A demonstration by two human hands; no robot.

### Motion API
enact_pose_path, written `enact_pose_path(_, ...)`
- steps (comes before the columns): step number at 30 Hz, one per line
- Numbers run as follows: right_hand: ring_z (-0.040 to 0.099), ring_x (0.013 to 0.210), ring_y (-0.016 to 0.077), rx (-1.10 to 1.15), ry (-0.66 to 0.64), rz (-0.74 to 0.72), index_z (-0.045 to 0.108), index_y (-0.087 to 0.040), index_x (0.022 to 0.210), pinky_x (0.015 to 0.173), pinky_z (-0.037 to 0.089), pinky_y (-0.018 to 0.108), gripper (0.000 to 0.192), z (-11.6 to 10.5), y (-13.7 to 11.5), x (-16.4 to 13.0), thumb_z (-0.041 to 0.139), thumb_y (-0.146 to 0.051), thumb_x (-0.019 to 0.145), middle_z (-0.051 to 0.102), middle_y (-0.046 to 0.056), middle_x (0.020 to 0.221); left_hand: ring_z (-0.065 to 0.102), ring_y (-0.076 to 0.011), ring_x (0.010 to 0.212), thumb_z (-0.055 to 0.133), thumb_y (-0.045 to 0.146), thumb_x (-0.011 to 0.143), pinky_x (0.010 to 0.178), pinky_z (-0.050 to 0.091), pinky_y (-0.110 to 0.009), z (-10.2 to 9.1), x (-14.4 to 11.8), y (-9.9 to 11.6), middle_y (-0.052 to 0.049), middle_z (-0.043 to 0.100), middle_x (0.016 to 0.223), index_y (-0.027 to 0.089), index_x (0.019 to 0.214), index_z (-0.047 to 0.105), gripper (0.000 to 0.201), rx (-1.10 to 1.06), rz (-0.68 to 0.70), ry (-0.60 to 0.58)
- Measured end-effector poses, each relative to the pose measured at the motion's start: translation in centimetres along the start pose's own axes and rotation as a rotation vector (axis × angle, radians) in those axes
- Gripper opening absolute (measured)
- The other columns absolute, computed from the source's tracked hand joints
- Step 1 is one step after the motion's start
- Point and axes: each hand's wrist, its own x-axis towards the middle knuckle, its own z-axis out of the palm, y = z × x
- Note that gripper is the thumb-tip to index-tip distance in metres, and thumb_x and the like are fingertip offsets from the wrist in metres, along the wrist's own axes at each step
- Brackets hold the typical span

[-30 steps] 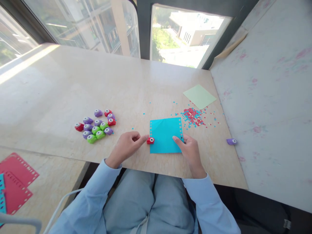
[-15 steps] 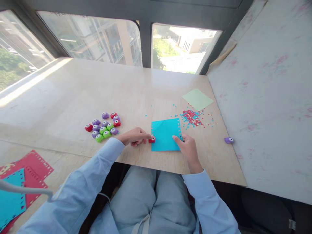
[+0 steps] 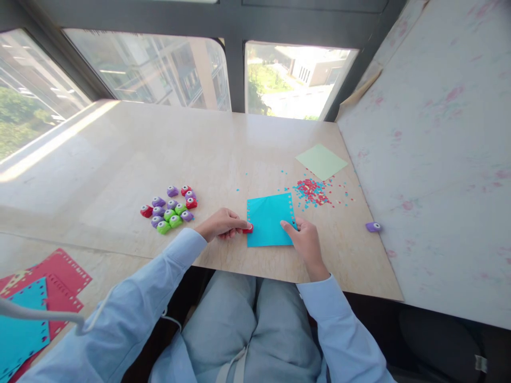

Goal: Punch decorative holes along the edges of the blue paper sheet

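Note:
A blue sheet of paper [image 3: 268, 218] lies before me on the table, with small holes along its left and right edges. At its left edge sits a red craft punch [image 3: 248, 229]. My left hand [image 3: 224, 223] is closed on this punch, one finger pressing its top. The paper's right edge is pinched in my right hand [image 3: 306, 238], thumb on top and fingers curled beneath. To the left of my left hand stands a cluster of purple, green and red craft punches [image 3: 171, 207].
Red and blue paper bits [image 3: 313, 191] are heaped behind the right hand, near a pale green sheet [image 3: 321, 161]. One purple punch [image 3: 373, 227] stands by the right wall. Punched red sheets [image 3: 67, 271] and a blue sheet [image 3: 30, 314] lie at lower left, partly behind a pale cable [image 3: 48, 314].
My left finger has come down flatter on the red punch. Paper, punch and right hand keep their places on the table, while the whole view has shifted slightly.

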Motion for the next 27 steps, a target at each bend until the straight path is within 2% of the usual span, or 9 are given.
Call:
enact_pose_path(16, 0.037, 0.059, 0.0123, 0.029, -0.013, 0.011, 0.061, -0.016, 0.070, 0.053, 0.029, 0.025, 0.038, -0.08, -0.34, -0.05, 0.059, -0.053, 0.076, 0.046, -0.003, 0.060, 0.052, -0.0078, 0.041, 0.083, 0.038, 0.062, 0.040, 0.038, -0.019, 0.64, -0.46, 0.24, 0.000, 0.061, 0.049, 0.013, 0.062, 0.068, 0.029, -0.205, -0.094, 0.006)
enact_pose_path(21, 0.036, 0.059, 0.0119, 0.014, -0.004, 0.004, 0.063, -0.016, 0.072, 0.053, 0.029, 0.025, 0.036, -0.06, -0.31, -0.04, 0.059, -0.051, 0.078, 0.048, -0.003, 0.061, 0.054, -0.0085, 0.041, 0.084, 0.039, 0.061, 0.042, 0.041, -0.020, 0.67, -0.47, 0.27, 0.000, 0.062, 0.049, 0.014, 0.060, 0.066, 0.031, -0.210, -0.105, 0.018)
enact_pose_path(27, 0.037, 0.058, 0.0121, 0.035, -0.023, 0.027, 0.063, -0.016, 0.071, 0.054, 0.030, 0.025, 0.037, -0.18, -0.47, -0.05, 0.059, -0.053, 0.075, 0.047, -0.003, 0.061, 0.052, -0.0083, 0.041, 0.085, 0.036, 0.060, 0.041, 0.039, -0.019, 0.67, -0.27, 0.01, 0.001, 0.060, 0.048, 0.015, 0.056, 0.062, 0.031, -0.276, -0.089, 0.019)
